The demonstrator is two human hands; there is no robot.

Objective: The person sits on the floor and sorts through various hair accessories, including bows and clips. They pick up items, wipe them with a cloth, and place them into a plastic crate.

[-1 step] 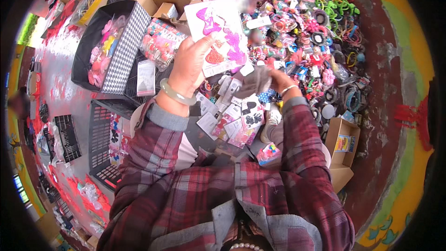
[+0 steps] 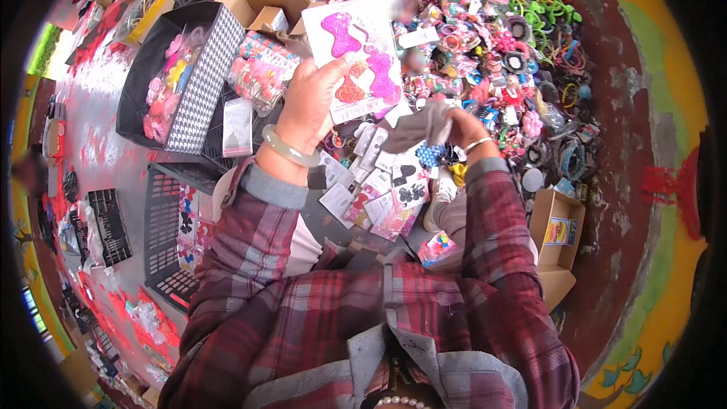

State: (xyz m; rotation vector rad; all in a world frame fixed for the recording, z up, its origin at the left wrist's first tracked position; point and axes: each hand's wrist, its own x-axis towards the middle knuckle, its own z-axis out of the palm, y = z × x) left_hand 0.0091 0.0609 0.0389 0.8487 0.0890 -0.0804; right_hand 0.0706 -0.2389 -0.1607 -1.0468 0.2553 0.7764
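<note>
1. Hands first, in the head view: our left hand (image 2: 307,98) is closed on a white card with glittery bows (image 2: 362,44), pinching it along its left edge. The card faces up, raised in front of us and clear of the things below.

2. Our right hand (image 2: 463,129) is curled round a soft grey-brown bundle (image 2: 413,131), perhaps cloth or a glove. It seems gripped, though most fingertips are hidden from us. The bundle hangs just beside the card's lower right corner; we cannot tell whether the two touch.

3. Since the moment just before, the bundle has moved: it spreads higher beside our right hand and is less smeared by motion, and that hand sits slightly further right. Our left hand and the card have barely shifted. We judge from this that the right hand is doing the active handling while the left keeps the card steady.

4. Below the bundle, carded packs (image 2: 379,182) overlap in a loose heap in front of our body. Beyond the right hand lies a wide pile of hair accessories (image 2: 511,68), with green loops (image 2: 547,4) along its far right side.

5. Left of the card we see a packed bag of coral-coloured pieces (image 2: 261,68) and a houndstooth-sided box (image 2: 198,83). A black slotted crate (image 2: 163,235) stands nearer us.
</note>
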